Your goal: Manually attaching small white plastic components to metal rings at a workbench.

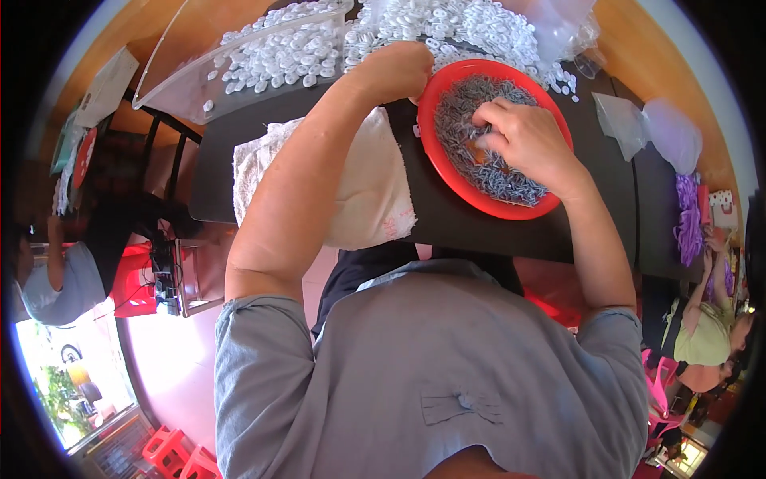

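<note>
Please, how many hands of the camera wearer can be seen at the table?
2. The right hand is in the red basin, among small grey pieces; the left hand is by the basin's upper-left rim, its fingertips hidden.

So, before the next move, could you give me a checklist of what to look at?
1. Right grip inside the red basin, among the small grey pieces: ok.
2. Right grip holding a piece: cannot tell, fingertips partly hidden.
3. Left grip holding the basin's rim: cannot tell; close by, fingers mostly hidden.
4. Basin short of the dark table's near edge: ok.
5. White cloth apart from the basin: ok.
6. White round pieces all inside the clear tray: not ok, some lie loose beyond the basin.
</note>
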{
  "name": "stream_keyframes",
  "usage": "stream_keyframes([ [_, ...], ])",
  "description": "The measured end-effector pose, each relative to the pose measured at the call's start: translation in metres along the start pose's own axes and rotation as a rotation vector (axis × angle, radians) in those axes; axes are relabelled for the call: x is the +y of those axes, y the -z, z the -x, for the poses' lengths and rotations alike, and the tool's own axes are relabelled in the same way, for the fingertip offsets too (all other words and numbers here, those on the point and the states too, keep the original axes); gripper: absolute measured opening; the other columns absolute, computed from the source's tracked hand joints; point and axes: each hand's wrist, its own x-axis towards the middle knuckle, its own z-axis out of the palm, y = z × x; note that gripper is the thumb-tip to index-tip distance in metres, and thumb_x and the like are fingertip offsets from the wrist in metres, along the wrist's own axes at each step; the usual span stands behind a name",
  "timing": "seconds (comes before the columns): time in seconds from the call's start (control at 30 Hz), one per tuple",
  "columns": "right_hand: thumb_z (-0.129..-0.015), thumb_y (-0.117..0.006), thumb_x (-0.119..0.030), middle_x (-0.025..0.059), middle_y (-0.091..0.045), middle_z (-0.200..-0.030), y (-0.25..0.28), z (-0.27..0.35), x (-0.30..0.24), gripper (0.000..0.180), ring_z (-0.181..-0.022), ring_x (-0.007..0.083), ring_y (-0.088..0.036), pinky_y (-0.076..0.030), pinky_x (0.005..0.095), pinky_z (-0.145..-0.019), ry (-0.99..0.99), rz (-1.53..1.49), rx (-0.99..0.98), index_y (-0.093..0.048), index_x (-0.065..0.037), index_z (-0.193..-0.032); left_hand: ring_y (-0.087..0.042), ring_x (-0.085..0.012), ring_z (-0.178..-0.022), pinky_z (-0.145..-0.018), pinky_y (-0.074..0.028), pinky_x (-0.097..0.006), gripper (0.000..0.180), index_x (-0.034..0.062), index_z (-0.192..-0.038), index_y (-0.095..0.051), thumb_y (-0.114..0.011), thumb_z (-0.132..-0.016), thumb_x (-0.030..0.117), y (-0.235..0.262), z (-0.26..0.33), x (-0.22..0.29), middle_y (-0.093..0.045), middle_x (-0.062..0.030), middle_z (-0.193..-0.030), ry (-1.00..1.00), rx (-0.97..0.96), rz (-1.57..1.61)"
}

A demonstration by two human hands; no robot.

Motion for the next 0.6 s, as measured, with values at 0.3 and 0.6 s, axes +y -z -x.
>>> stream_keyframes([
  [0.3, -0.081, -0.06, 0.001, 0.0074, -0.06, -0.079, 0.001, 0.006, 0.017, 0.006, -0.072, 0.021, -0.06, -0.046, 0.0304, -0.066, -0.091, -0.32, 0.223, -0.06, 0.001, -0.087, -0.051, -0.017, -0.056, -0.052, -0.042, -0.034, 0.014, -0.0005, -0.074, -0.062, -0.07, -0.069, 0.011, -0.008, -0.005, -0.005, -0.057, -0.0071, -0.062, 0.092, 0.125, 0.182],
  [0.6, -0.084, -0.057, 0.005, 0.0049, -0.061, -0.081, 0.013, 0.008, 0.016, 0.011, -0.076, 0.0124, -0.059, -0.045, 0.0239, -0.07, -0.12, -0.545, 0.293, -0.063, 0.003, -0.092, -0.048, -0.0063, -0.052, -0.045, -0.037, -0.024, 0.013, 0.0041, -0.082, -0.067, -0.065, -0.084, 0.017, 0.007, -0.001, 0.018, -0.055, 0.0022, -0.061, 0.169, 0.27, 0.467],
])
